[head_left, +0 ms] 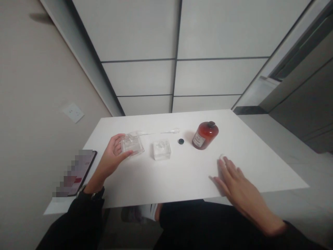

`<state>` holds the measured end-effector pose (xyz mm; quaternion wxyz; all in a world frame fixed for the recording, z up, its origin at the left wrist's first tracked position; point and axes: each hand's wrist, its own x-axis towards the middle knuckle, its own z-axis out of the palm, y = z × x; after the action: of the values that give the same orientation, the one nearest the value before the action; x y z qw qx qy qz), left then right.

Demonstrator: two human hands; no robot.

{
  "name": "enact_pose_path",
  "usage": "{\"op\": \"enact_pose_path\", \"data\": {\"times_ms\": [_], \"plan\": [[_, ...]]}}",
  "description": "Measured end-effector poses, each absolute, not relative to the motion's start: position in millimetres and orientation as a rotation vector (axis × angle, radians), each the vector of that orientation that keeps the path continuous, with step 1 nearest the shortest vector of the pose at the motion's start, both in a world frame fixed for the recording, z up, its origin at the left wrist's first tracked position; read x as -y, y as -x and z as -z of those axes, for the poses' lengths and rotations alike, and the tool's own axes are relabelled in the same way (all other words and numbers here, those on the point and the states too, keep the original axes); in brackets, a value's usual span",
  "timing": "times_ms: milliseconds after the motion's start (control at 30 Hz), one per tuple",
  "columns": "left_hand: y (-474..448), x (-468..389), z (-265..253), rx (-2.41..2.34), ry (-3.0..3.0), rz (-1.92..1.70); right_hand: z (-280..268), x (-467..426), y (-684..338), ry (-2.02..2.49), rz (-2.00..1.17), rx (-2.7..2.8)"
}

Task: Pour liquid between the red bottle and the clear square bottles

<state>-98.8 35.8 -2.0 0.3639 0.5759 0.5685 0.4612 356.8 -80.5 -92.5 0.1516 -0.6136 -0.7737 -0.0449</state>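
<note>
My left hand (116, 150) is wrapped round a clear, square glass bottle (132, 145), which leans over at the table's left side. Beside it, a second clear square bottle (161, 150) stands upright on the white table (182, 177). My right hand (234, 178) is over the right front part of the table, palm down, fingers stretched out and thumb apart. At its fingertips is a small whitish piece (222, 157), too blurred to name. Closest to that hand among the larger things is an amber bottle (205, 135) with a pale label.
A clear dropper (171, 131) lies behind the middle bottle, with another thin clear dropper (144, 133) to its left. A small black cap (181, 141) lies left of the amber bottle. At the left edge is a phone (83, 173). Cabinet panels (145, 76) rise behind the table.
</note>
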Motion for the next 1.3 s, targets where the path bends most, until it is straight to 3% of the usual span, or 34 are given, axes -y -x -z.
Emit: {"op": "enact_pose_path", "data": {"times_ms": [167, 300, 500, 767, 1100, 1300], "plan": [[103, -34, 11, -1.441, -1.5, -1.182, 83, 101, -208, 1.569, 0.027, 2.312], [111, -30, 8, -1.455, -1.535, -1.187, 67, 92, -107, 1.442, -0.275, 2.426], [129, -29, -2, -1.519, -1.558, -1.246, 46, 48, -36, 1.284, -0.525, 2.451], [127, -26, -10, -1.559, -1.509, -1.278, 56, 71, -111, 1.288, -0.396, 2.495], [103, -36, 12, -1.491, -1.456, -1.326, 80, 86, -365, 1.933, 0.019, 2.208], [100, -40, 11, -1.456, -1.466, -1.331, 88, 92, -342, 2.028, 0.06, 2.085]]}}
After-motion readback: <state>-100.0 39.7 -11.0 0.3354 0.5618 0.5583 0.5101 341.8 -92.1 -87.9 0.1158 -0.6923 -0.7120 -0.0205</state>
